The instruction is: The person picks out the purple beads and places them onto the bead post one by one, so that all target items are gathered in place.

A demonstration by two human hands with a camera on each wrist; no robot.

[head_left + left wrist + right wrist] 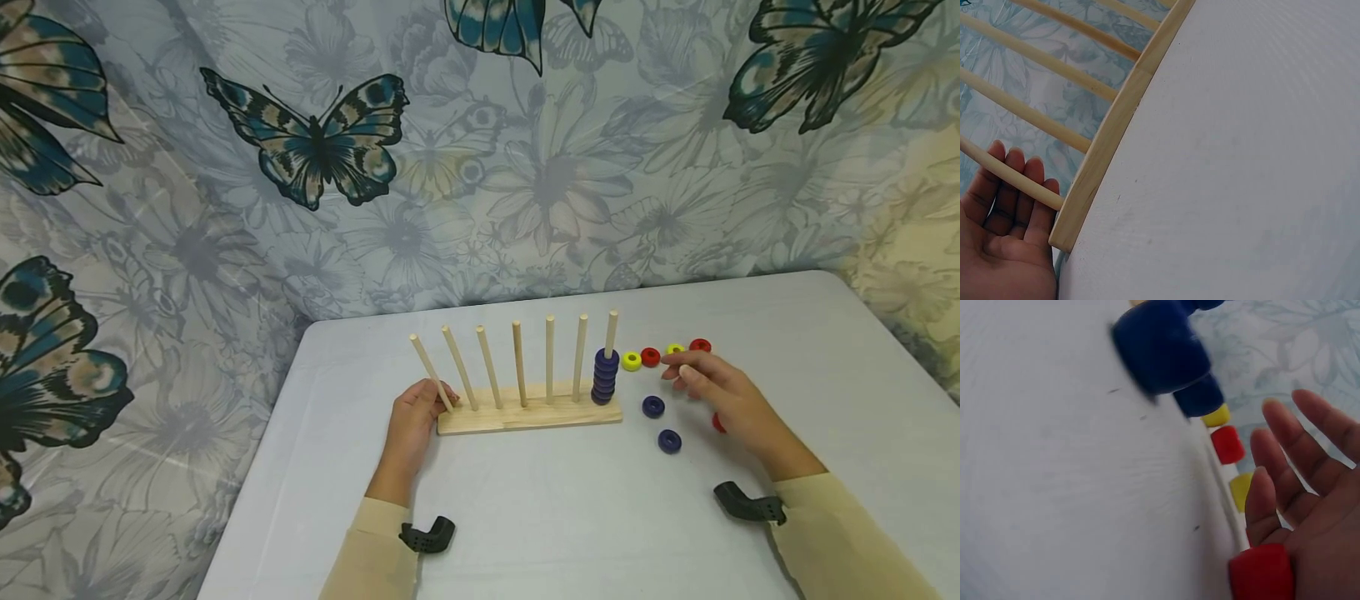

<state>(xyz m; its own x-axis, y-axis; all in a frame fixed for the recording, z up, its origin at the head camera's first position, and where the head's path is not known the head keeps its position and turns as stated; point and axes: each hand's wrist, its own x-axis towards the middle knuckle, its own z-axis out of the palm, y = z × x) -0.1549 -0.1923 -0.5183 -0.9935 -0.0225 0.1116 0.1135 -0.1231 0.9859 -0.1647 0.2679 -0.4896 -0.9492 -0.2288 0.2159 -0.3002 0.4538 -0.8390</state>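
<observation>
A pale wooden peg rack [528, 417] stands on the table with several upright pegs. Dark blue rings [604, 377] are stacked on its rightmost peg; the other pegs are bare. My left hand [417, 414] is at the rack's left end, its fingers [1034, 181] extended behind the leftmost peg [1013, 177]. My right hand [720, 392] hovers over the loose rings to the right of the rack, fingers apart and holding nothing. Near it lie two blue rings [653, 407], a yellow ring [632, 361] and a red ring [650, 357]. Another red ring [718, 422] is partly hidden by this hand.
Beyond the right fingertips are a second yellow ring [675, 349] and a further red ring [701, 345]. The white table [540, 517] meets a butterfly-patterned wall covering [525, 208] at the back. Each wrist carries a black mount [748, 503].
</observation>
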